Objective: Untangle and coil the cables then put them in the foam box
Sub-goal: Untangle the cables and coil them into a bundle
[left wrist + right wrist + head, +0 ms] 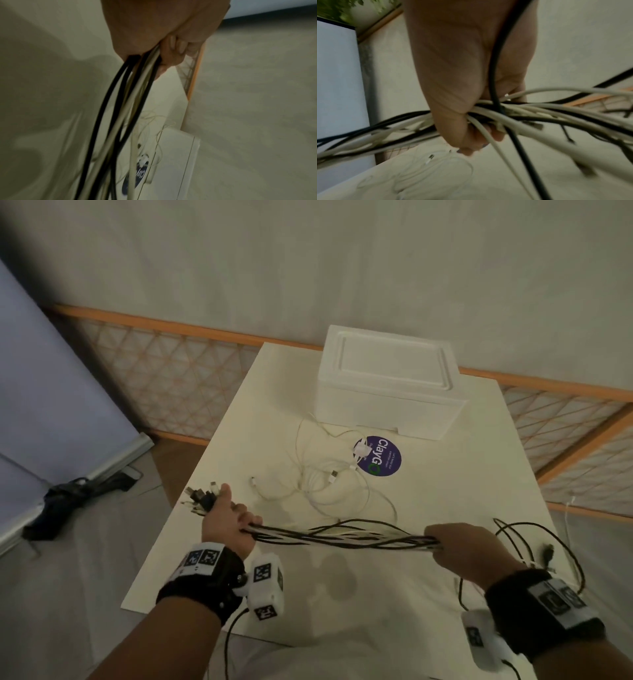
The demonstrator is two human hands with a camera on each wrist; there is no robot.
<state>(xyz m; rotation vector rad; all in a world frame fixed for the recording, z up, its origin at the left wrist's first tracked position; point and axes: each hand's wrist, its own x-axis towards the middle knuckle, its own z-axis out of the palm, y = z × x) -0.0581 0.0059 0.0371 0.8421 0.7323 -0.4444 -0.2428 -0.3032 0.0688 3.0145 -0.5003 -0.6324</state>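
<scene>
I have my left hand point(228, 520) and right hand point(460, 549) each clenched around one bundle of black and white cables point(342, 535), stretched between them above the near part of the white board point(445, 491). Past the bundle, loose white cables point(329, 484) lie on the board just before the foam box point(387, 381), lid on.

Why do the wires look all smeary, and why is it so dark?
Head view: dim light, soft hand shadows on the white board. Left wrist view: the cable bundle is streaked by blur. Right wrist view: the cables are fuzzy beside the right hand.
</scene>
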